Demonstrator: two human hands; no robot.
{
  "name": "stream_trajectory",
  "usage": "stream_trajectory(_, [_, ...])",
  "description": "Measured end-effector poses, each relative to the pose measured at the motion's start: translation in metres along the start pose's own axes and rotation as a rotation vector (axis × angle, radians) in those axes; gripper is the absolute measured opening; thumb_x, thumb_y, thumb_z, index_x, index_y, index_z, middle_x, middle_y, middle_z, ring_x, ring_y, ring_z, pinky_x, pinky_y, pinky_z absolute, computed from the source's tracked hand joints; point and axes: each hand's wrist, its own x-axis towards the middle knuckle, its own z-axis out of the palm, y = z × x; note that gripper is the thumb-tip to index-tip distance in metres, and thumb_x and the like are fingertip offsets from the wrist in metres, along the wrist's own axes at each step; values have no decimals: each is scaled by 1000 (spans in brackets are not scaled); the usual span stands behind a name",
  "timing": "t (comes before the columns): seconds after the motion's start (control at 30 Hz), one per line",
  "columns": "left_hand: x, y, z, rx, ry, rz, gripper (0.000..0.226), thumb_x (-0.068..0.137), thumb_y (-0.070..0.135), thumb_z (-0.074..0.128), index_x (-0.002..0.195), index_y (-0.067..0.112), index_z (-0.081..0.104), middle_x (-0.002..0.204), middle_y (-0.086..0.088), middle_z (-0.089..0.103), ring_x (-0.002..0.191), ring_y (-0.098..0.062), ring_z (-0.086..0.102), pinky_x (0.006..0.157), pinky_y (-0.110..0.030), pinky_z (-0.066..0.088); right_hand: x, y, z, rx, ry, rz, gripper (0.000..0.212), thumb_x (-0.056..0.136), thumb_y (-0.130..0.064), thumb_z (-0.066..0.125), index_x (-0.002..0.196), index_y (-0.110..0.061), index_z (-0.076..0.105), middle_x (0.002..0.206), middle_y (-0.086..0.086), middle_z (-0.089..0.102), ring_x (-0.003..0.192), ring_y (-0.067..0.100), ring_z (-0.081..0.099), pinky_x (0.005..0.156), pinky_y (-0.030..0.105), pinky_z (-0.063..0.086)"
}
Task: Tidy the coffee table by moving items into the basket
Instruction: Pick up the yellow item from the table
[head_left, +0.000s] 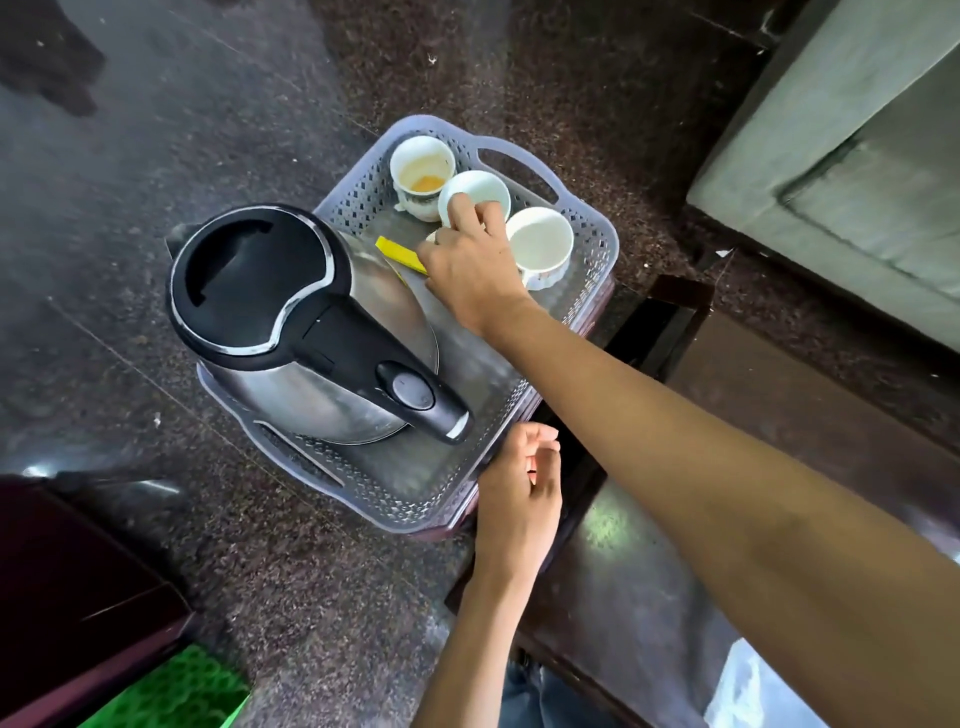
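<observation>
A pale perforated plastic basket (592, 228) sits on a small dark stool. Inside it stands a steel electric kettle (291, 322) with a black lid and handle. At the far end are three white cups: one with orange dregs (422, 171), a middle cup (475, 195) and a right cup (540, 247). My right hand (472, 270) reaches into the basket and its fingers pinch the rim of the middle cup. A yellow packet (397, 253) lies partly under that hand. My left hand (519, 499) hovers loosely curled at the basket's near right edge, holding nothing.
Dark speckled stone floor surrounds the basket. A glossy dark coffee table (753, 415) lies to the right under my right arm, with a grey sofa (857, 171) beyond. A dark maroon piece of furniture (67, 597) and a green mesh item (176, 696) sit at the lower left.
</observation>
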Motion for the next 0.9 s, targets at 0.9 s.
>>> stream_trajectory(0.9, [-45, 42, 72, 89, -165, 225, 17, 95, 8, 50, 103, 14, 62, 97, 4, 70, 93, -10, 65, 82, -15, 47, -265, 95, 39, 608, 622, 742, 10, 83, -15, 60, 78, -14, 69, 79, -4, 69, 91, 28, 52, 71, 35, 36])
